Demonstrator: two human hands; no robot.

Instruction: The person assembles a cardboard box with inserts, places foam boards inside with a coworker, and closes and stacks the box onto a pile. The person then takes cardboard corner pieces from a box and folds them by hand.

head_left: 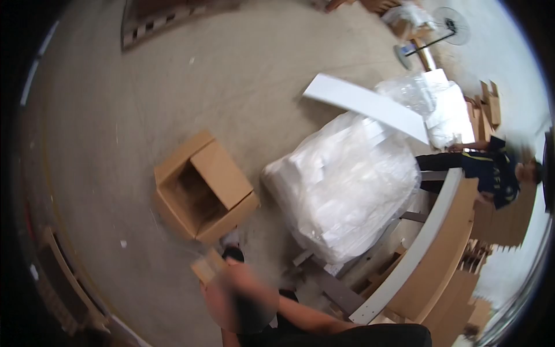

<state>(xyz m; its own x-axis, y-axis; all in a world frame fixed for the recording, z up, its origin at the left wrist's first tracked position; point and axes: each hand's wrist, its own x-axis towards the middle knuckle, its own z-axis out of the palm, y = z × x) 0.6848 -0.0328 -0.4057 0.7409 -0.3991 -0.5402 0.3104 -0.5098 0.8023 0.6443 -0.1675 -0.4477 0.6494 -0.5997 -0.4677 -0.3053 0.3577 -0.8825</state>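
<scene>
My left hand (209,294) is low in the view, its fingers around a small tan box-like piece (207,266); its exact kind is too smeared to tell. My right hand (250,282) comes in from the lower right and lies close beside it. A blurred patch covers much of both hands, so the right fingers are hidden. Just beyond them an open cardboard box (222,173) stands on the floor, flaps folded out and its dark inside showing. A shoe (233,253) shows between the hands and the box.
A large plastic-wrapped white bundle (347,185) lies right of the box, with a white panel (364,107) across its far end. A long curved-looking board (416,254) and cardboard sheets stand at right. A co-worker (491,173) stands behind them. A fan (450,26) is far right.
</scene>
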